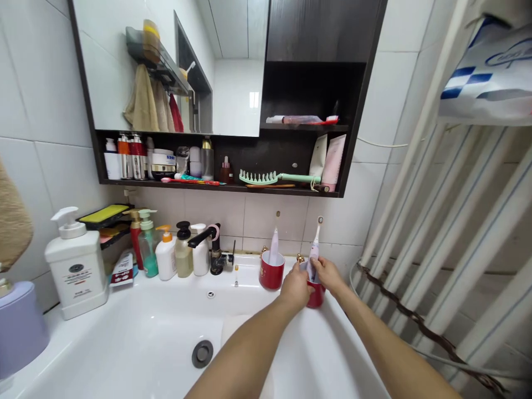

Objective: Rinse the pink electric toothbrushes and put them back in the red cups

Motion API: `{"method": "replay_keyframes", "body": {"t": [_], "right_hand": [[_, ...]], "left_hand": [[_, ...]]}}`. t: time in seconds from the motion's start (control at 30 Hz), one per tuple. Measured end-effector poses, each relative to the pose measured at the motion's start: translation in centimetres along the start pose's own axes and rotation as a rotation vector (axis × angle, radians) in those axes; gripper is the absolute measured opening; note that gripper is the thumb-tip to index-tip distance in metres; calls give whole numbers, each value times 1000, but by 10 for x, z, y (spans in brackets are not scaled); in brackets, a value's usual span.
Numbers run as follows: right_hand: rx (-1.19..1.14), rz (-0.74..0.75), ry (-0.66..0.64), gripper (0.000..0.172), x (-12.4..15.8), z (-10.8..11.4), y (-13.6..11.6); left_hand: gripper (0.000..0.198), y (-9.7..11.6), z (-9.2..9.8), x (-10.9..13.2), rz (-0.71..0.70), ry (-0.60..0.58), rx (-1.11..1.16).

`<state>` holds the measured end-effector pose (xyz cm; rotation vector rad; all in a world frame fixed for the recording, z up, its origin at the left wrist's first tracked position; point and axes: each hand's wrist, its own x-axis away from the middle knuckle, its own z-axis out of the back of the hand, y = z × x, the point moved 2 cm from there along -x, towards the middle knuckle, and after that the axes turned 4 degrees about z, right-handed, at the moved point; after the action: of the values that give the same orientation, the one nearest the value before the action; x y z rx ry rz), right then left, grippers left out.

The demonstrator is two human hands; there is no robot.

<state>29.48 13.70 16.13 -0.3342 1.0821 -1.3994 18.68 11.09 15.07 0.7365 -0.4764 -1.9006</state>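
Observation:
My left hand wraps around a red cup at the right back corner of the white sink. My right hand grips the handle of a pink-and-white electric toothbrush that stands upright in that cup. A second red cup sits just to the left with another toothbrush standing in it.
A black tap and several pump bottles line the sink's back edge; a big white pump bottle stands at left. A dark shelf above holds jars, a green comb and tubes. White radiator pipes run along the right.

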Motion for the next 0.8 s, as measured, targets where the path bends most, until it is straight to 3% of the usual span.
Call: {"method": "replay_keyframes", "body": {"t": [0.13,0.23,0.37,0.43,0.53,0.63,0.8], "right_hand": [[51,-28,-51,24,-18,-10,10],[48,-25,-108,26,-27,-17,12],[25,-2,-130,23,-31,-19,12],[22,4,-92,21,-29,-15,8],[36,12,62,33,-20,-8,-10],[15,68,148,43,1,-19,-37],[-92,90,-56,40,53,-77,-67]], "left_hand": [[26,-5,-7,-16,13,13,-27],[27,-13,-1,-16,-17,42,-45],[33,-38,25,-9,-57,274,-118],[30,-54,36,-7,25,301,-145],[22,-69,42,-2,95,215,-122],[20,-71,45,18,92,214,-102],[16,-76,48,84,96,193,-47]]}}
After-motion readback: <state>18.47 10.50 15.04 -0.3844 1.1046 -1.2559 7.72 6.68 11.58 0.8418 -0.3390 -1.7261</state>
